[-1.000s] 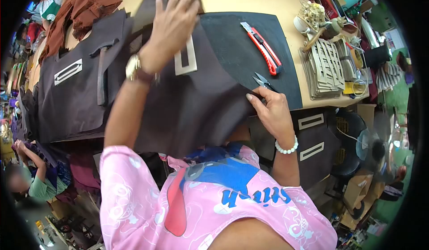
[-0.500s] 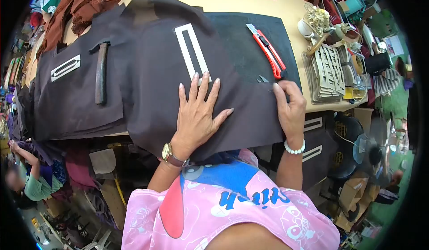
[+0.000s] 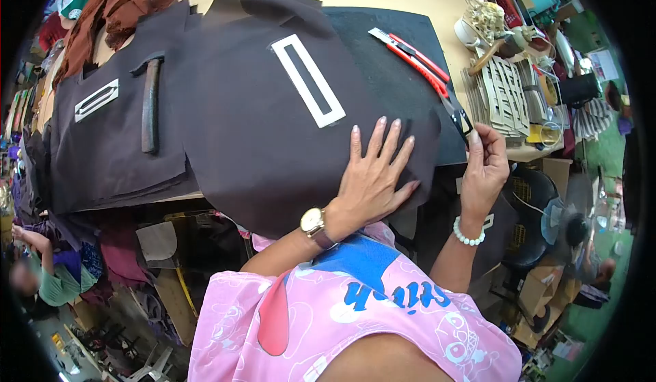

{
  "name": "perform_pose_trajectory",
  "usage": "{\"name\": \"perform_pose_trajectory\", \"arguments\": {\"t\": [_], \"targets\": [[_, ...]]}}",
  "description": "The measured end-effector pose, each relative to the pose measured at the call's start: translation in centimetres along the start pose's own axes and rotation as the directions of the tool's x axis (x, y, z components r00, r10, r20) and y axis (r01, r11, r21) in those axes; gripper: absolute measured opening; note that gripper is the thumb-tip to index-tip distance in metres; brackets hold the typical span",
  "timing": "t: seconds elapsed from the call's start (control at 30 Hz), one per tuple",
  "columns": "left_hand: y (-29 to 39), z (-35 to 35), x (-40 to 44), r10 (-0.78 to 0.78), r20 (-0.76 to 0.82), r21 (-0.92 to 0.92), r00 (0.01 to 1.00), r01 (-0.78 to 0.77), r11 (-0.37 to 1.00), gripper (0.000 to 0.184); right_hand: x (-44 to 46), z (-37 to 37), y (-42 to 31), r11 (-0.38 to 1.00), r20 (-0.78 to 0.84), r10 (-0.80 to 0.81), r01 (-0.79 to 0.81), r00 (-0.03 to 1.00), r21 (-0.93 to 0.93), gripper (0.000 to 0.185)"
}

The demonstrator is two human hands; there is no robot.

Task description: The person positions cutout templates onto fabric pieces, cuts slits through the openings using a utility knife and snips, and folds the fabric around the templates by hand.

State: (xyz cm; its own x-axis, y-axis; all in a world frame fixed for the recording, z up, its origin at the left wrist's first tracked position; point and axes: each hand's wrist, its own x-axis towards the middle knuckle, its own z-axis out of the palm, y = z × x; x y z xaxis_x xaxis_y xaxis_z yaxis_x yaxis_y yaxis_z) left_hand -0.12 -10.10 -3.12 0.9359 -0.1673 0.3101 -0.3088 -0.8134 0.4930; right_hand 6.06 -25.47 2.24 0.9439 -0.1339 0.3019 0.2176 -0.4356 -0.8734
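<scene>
The sheet (image 3: 266,136) I touch looks smooth and matt, leather or coated cloth, I can't tell which. My snips (image 3: 454,113) look metal; the cutter (image 3: 418,65) is glossy plastic with metal at its tip. The hammer (image 3: 150,105) joins worn wood and dull metal. The mat (image 3: 383,80) looks matt, my bracelet (image 3: 467,239) glossy.

Left fingers (image 3: 376,139) lie spread on dark fabric (image 3: 246,108); right fingers (image 3: 475,147) hold snips (image 3: 452,111) beside a red cutter (image 3: 428,74).
</scene>
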Motion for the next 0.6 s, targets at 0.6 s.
{"name": "perform_pose_trajectory", "arguments": {"t": [0.6], "targets": [[-16.0,-8.5,9.9,-0.216,-0.119,0.461,0.969,0.247,0.852,0.048,-1.6,3.3,3.5,0.819,0.086,-0.327,0.328,0.941,-0.471,0.014]]}}
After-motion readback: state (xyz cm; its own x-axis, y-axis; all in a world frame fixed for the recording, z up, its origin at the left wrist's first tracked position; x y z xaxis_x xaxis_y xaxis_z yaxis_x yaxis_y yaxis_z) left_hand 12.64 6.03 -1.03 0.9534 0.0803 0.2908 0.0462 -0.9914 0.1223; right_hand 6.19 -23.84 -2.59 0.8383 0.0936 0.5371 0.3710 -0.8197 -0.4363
